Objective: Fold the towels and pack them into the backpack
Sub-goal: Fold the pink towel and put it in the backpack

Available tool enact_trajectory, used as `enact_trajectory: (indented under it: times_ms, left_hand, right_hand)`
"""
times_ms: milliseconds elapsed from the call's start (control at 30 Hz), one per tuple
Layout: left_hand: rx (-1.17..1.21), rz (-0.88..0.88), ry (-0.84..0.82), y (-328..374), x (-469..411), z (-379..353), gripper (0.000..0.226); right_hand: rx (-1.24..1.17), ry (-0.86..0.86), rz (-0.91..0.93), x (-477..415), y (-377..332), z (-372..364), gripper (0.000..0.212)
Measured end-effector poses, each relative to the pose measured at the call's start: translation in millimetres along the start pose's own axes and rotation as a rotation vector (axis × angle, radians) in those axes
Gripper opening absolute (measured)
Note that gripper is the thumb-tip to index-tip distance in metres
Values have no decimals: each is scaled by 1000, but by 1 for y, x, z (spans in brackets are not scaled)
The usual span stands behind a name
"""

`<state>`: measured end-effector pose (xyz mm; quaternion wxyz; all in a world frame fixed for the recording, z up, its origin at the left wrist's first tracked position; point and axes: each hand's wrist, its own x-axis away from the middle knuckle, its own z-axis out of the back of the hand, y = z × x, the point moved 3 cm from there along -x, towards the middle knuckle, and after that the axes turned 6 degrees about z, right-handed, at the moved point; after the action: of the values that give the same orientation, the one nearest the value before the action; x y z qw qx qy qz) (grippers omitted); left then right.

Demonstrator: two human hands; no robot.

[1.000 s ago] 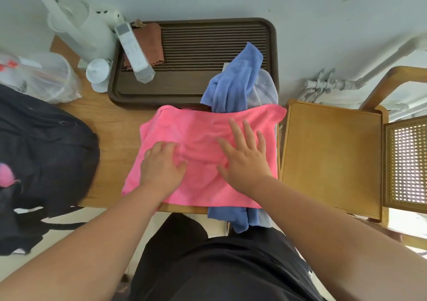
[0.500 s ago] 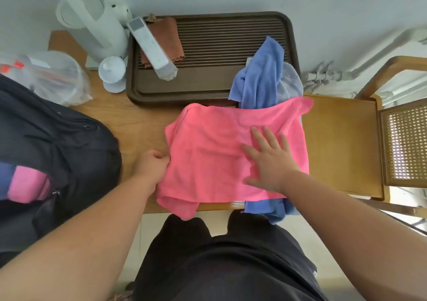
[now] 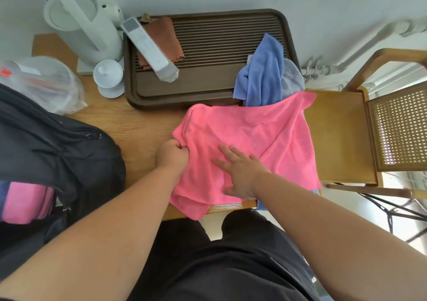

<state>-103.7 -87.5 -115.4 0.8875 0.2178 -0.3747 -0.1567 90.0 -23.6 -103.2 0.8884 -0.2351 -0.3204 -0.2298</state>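
Head view, looking down on a wooden table (image 3: 138, 125). A pink towel (image 3: 249, 139) lies partly folded on the table's near right portion, its lower left corner hanging over the front edge. The left hand (image 3: 169, 156) grips the towel's left edge, fingers curled and bunching the cloth against the thumb. The right hand (image 3: 240, 173) rests palm-down on the towel's middle, fingers straight and spread. A blue towel (image 3: 263, 74) lies crumpled just behind the pink one, draped over the right end of a brown slatted tray (image 3: 221, 42), with a pale grey cloth (image 3: 292, 79) beside it. The dark backpack (image 3: 46, 153) sits at the table's left end, open toward the viewer; a folded pink towel (image 3: 25, 203) shows inside it. On the tray lie a white remote (image 3: 150, 49) and a brown cloth (image 3: 168, 35). A white kettle (image 3: 92, 28), a white lidded cup (image 3: 107, 75) and a clear plastic bag (image 3: 46, 81) stand at the far left. A wooden chair (image 3: 335, 134) stands to the right of the table
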Motion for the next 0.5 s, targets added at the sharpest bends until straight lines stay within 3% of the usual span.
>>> enact_trajectory:
  times_ms: [267, 500]
  left_hand:
    - [384, 26, 259, 18, 31, 61, 18]
    - [306, -113, 411, 41, 41, 93, 2]
  right_hand:
    - [-86, 12, 46, -3, 6, 13, 85]
    - [-52, 32, 153, 0, 17, 24, 80]
